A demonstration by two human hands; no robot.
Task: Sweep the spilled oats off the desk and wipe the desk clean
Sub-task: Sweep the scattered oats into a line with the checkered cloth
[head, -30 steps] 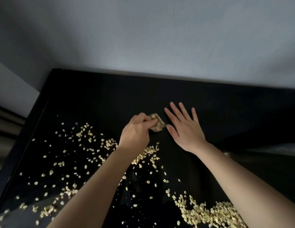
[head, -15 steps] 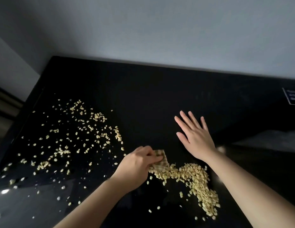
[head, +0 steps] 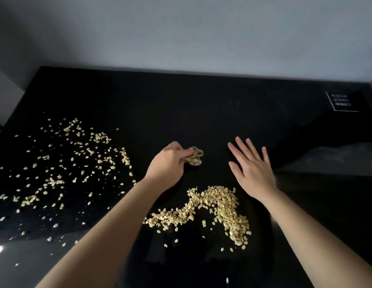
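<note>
The left hand (head: 166, 170) grips a small crumpled cloth (head: 194, 159), its fingers curled round it so that the cloth sticks out to the right of the knuckles. The cloth sits low over the black worktop (head: 181, 113), near the middle; whether it presses on the surface cannot be told. The right hand (head: 252, 170) lies open, palm down, fingers straight and slightly spread, pointing toward the far edge. It is to the right of the cloth and apart from it, with bare worktop between them.

Nearer than both hands, between the two forearms, lies a gathered pile (head: 219, 204) of oats. It runs as a thick band from the left forearm across to the right, then bends toward the near edge. A few stray flakes lie around it.

On the left part of the worktop, loose oats (head: 77, 163) are scattered widely, well apart from the pile and reaching toward the left edge. A dark label (head: 341, 101) with pale print lies at the far right corner. A grey wall (head: 181, 38) rises behind the worktop.
</note>
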